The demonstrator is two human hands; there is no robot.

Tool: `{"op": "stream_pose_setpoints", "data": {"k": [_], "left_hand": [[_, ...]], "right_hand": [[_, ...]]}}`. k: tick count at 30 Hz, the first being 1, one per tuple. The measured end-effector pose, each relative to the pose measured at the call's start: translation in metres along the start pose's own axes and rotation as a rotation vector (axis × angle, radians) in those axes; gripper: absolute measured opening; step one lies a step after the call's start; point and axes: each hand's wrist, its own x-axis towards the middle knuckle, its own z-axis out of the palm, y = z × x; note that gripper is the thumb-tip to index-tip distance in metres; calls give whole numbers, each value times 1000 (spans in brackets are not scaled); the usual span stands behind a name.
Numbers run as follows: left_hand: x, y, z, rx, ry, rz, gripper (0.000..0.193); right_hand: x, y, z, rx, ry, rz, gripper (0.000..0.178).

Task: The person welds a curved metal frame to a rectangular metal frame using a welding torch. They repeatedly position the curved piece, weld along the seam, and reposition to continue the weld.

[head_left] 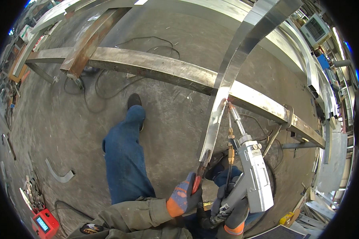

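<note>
In my gloved left hand (182, 199) is a pair of red-handled pliers (197, 184), closed on the near end of a shiny metal bar (216, 119). That bar runs away from me and crosses over a steel beam (155, 72). My gloved right hand (232, 214) grips a silver welding gun (258, 179); its body covers part of the fingers. The gun's nozzle (236, 116) points away from me, its tip at the bar's right edge near the beam. A thin wire feed tube with brass fittings (231, 153) runs alongside the nozzle.
A rusty steel tube (93, 42) lies across the beam at left. A clamp (289, 116) sits on the beam's right part. Cables (97, 85) trail over the floor. A curved metal offcut (60, 175) and a red box with a display (46, 224) are at lower left.
</note>
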Motion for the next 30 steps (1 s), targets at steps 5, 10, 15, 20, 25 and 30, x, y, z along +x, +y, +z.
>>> {"op": "stream_pose_setpoints", "data": {"k": [5,10,15,20,25,30], "left_hand": [[0,1,-1,19,-16,-15,27],[3,2,-2,30,-1,72,28],[2,5,-3,3,-12,38,26],[3,8,-4,-27,9,39,26],[4,10,-6,-25,-32,10,21],[3,11,-6,-63,-31,5,24]], "right_hand": [[2,0,1,-36,-14,-42,80],[2,-1,3,-11,-28,-40,79],[6,-1,10,48,-13,-41,80],[6,0,11,-1,3,-96,82],[5,3,9,27,18,-45,83],[3,4,6,-7,-12,-57,81]]}}
